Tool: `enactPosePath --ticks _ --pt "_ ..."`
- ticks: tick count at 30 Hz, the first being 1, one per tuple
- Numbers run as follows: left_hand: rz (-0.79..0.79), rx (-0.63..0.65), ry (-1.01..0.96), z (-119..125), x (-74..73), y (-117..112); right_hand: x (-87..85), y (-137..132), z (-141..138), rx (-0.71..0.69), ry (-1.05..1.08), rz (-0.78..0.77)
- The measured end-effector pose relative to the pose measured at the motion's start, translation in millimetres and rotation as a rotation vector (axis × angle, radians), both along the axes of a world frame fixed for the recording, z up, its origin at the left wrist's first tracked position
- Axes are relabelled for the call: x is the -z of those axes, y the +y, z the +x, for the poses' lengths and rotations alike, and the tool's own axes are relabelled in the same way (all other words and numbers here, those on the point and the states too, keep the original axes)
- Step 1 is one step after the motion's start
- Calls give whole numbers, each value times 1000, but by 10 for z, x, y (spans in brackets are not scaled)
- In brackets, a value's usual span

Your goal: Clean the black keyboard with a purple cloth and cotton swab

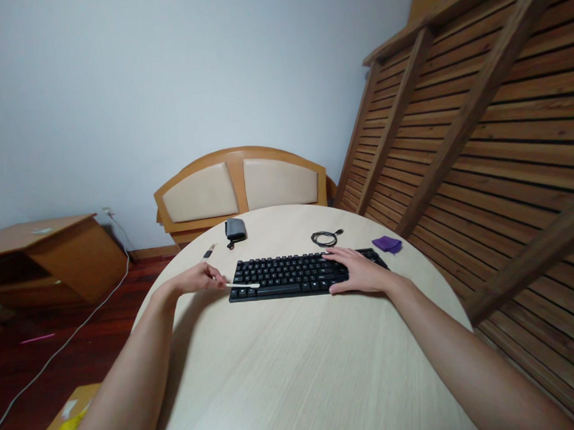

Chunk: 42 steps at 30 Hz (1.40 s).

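Observation:
A black keyboard lies flat on the round, pale wooden table. At its left end, my left hand is closed in a pinch on a thin white cotton swab. The swab points right, and its thicker white tip lies over the lower left keys; whether it touches them I cannot tell. My right hand spans the keyboard's right part, thumb at the near edge and fingers at the far edge, gripping it. Some keys are hidden under that hand.
Behind the keyboard lie a grey pouch, a small brush-like tool, a coiled black cable and a purple cloth. A slatted wooden panel leans on the right. A white cord crosses the floor at left.

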<state>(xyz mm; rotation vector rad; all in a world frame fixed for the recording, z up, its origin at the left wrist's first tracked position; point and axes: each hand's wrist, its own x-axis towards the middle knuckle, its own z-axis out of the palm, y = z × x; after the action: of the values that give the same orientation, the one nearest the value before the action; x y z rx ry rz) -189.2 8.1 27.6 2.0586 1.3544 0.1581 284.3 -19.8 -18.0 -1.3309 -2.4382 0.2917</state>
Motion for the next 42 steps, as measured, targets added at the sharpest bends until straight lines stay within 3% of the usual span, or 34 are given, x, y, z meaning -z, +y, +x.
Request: enactPosePath --ticks 8,19,42 --pt "-73 -114 -31 -212 89 26 -25 -18 -11 8 12 -6" --pt "-52 -228 -114 -346 154 21 4 0 9 3 13 -16" --pt "-43 -200 -92 -455 147 3 -5 0 15 -3 14 -14"
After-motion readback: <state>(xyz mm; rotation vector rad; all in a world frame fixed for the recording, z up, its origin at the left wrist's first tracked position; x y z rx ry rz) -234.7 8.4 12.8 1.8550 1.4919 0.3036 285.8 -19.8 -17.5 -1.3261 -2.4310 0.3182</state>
